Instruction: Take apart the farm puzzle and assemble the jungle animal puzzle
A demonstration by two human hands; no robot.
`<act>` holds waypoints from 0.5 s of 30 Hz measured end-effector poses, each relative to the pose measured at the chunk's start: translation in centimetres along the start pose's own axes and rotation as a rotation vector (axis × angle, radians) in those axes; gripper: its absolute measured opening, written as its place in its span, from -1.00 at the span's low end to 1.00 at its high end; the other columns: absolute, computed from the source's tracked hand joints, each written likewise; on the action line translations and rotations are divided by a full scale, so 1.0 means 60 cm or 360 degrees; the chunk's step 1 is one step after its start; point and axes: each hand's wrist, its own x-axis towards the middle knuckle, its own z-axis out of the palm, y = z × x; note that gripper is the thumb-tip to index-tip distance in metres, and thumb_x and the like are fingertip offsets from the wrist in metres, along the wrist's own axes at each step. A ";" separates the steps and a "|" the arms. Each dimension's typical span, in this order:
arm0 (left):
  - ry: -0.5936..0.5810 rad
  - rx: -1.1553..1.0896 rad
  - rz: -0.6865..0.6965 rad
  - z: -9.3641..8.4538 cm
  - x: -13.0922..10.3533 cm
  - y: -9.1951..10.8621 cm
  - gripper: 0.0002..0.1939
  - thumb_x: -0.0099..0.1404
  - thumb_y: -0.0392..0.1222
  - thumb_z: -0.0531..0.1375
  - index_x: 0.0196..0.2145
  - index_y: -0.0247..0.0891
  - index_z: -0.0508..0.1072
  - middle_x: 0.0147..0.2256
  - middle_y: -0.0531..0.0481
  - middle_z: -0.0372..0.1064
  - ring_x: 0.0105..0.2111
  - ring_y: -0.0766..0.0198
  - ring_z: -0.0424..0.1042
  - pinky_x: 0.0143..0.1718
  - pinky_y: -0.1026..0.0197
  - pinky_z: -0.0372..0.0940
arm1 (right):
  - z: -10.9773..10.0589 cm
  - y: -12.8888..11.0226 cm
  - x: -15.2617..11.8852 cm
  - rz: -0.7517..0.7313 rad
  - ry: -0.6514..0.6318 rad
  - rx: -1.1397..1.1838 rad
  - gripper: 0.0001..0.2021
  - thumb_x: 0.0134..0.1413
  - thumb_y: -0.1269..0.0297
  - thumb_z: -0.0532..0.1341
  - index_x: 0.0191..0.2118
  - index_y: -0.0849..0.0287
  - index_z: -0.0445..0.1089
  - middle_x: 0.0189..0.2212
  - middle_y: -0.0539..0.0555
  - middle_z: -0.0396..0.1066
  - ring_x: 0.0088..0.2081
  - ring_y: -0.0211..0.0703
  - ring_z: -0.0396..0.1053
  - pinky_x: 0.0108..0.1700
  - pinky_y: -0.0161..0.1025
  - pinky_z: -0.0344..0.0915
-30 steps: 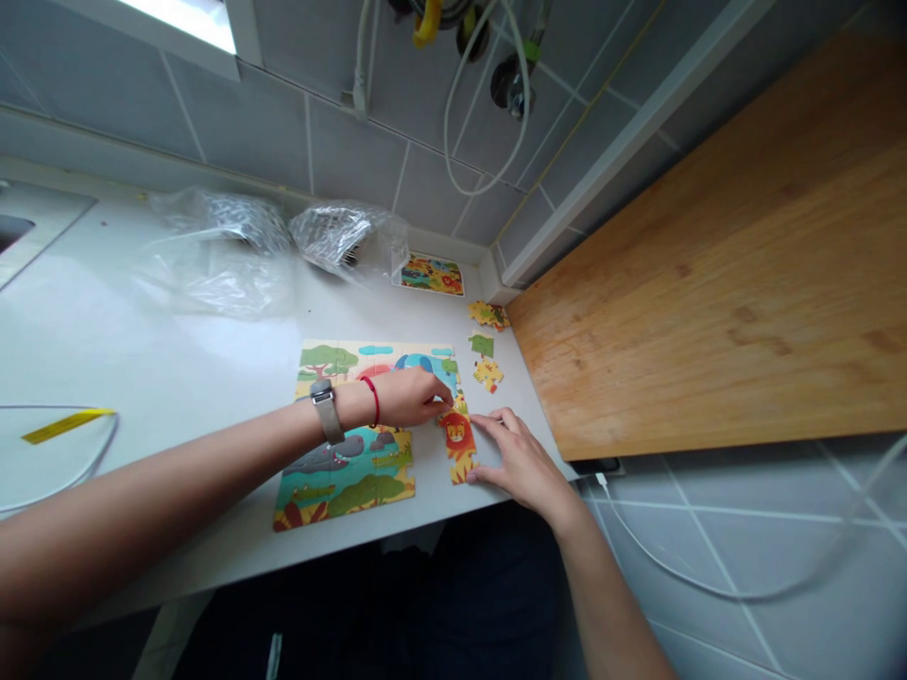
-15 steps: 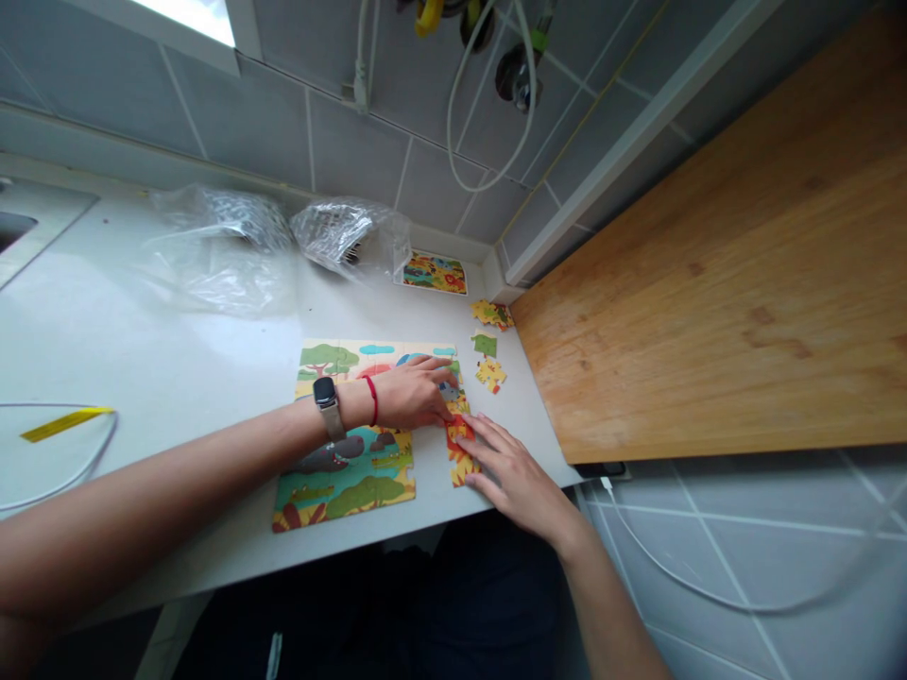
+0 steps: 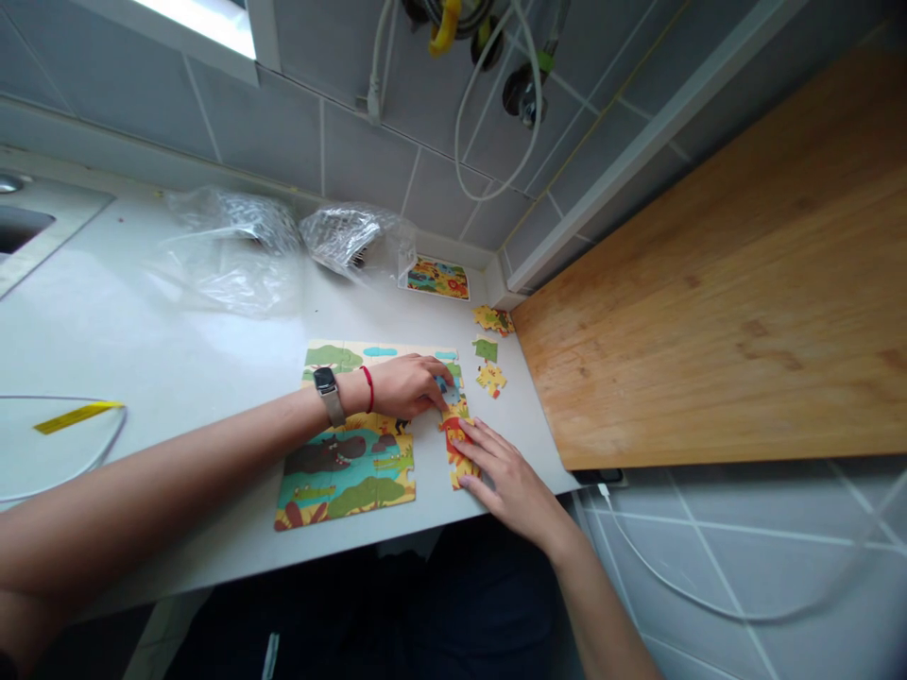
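Spread loosely, the right hand (image 3: 506, 480) rests its fingers on the lion piece (image 3: 453, 432); the left hand (image 3: 409, 385) bends over the puzzle (image 3: 354, 482), whether pinching I cannot tell. Rightward lie loose pieces (image 3: 491, 380); beyond, the card (image 3: 440, 279).

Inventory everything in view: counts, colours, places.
Counter: 1, white, centre
Wooden panel: 1, brown, right
Animal puzzle: 1, multicoloured, part-built, on counter
Lion section: 1, red and yellow, puzzle's right side
Loose pieces: 3 or more, mostly green or yellow, by panel
Picture card: 1, multicoloured, back corner
Plastic bags: 2, clear, counter back
Tag: 1, yellow, counter's left
Cables: several, white, counter and walls
Sink: 1, grey, left edge
Wall fittings: several, yellow, metallic, top
Device: 1, black, below panel
Wall tiles: many, grey, behind, right
Garment: dark, bottom
Watch: 1, black-faced, left wrist
Bracelet: 1, red, left wrist
Left hand: 1, bare, over puzzle
Right hand: 1, bare, on lion section
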 end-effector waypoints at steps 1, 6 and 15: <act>0.0007 -0.0007 0.0004 0.000 0.000 0.000 -0.64 0.28 -0.41 0.22 -0.14 -0.02 0.71 0.07 -0.15 0.50 0.01 0.03 0.49 0.14 -0.04 0.36 | -0.001 -0.001 0.000 0.0007 -0.0012 0.0000 -0.49 0.31 0.22 0.29 0.34 -0.01 0.34 0.42 0.07 0.16 0.46 0.08 0.05 0.46 0.16 0.08; 0.0027 0.0015 0.0010 0.003 0.000 0.000 -0.64 0.26 -0.41 0.23 -0.15 -0.03 0.72 0.06 -0.14 0.51 0.00 0.04 0.50 0.13 -0.01 0.36 | -0.012 -0.007 0.000 0.0026 -0.0090 0.0038 -0.40 0.22 0.17 0.37 0.34 0.02 0.33 0.43 0.12 0.15 0.46 0.11 0.05 0.46 0.16 0.07; 0.0098 -0.0098 0.0010 -0.001 0.001 -0.001 -0.65 0.22 -0.46 0.20 -0.19 -0.14 0.70 -0.02 -0.12 0.56 -0.08 0.12 0.54 0.03 0.14 0.39 | -0.019 -0.005 0.006 0.0018 0.0008 0.0089 -0.47 0.24 0.14 0.34 0.30 0.00 0.38 0.34 0.12 0.31 0.38 0.08 0.21 0.43 0.13 0.14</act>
